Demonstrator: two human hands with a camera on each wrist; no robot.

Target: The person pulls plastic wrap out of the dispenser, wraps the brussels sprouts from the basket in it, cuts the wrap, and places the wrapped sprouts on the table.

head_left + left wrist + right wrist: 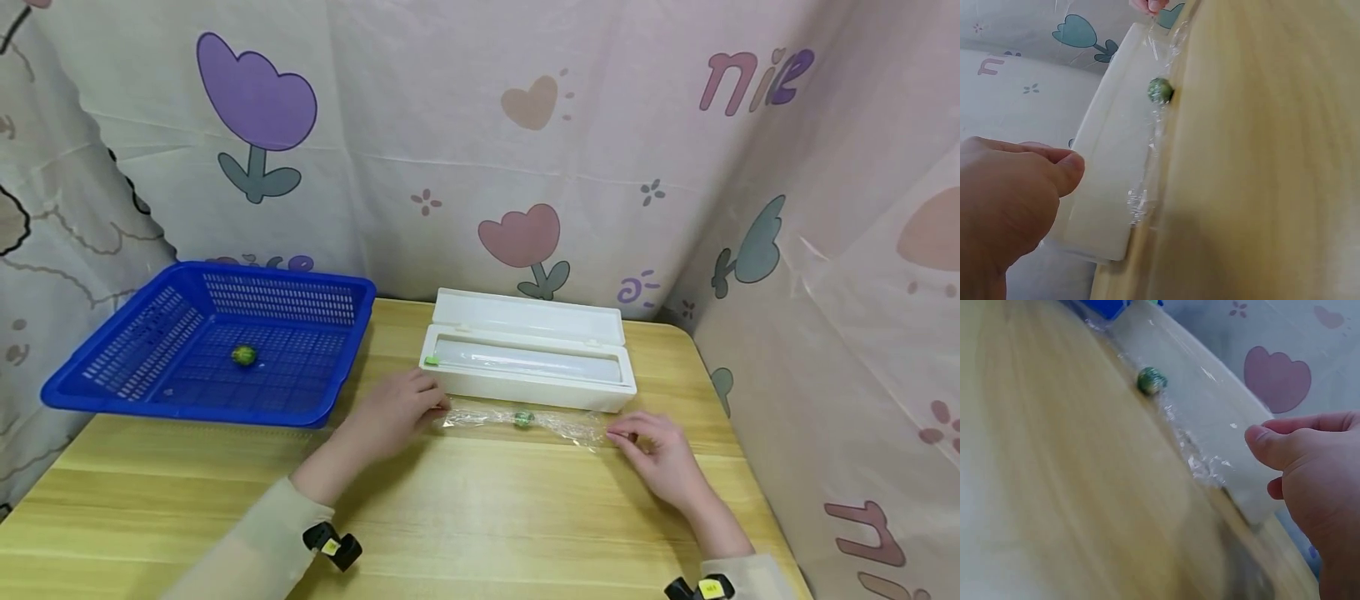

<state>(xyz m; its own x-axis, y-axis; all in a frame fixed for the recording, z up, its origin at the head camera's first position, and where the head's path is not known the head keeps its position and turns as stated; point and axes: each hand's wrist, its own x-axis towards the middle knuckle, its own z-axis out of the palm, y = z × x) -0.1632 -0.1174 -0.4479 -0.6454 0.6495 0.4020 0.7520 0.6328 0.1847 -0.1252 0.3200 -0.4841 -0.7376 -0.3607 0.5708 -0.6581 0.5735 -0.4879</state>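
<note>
A strip of clear plastic wrap [566, 427] stretches between my two hands, bunched lengthwise over the wood table. In its middle sits a small green ball [523, 419] with lighter patches, enclosed by the film. At the left end, my left hand [393, 410] pinches the wrap between thumb and fingers. My right hand [660, 457] pinches the opposite end, its fingertips together in the right wrist view. Just behind the strip stands a white plastic wrap dispenser box [536, 387], its lid [528, 317] raised and a pale roll inside. A green slider [431, 361] is at its left end.
On the left of the table [480, 525] stands a blue plastic basket [330, 383] with perforated walls. Another small green-and-yellow ball [243, 356] lies in it. A patterned curtain [420, 125] hangs close behind the table and along its right side.
</note>
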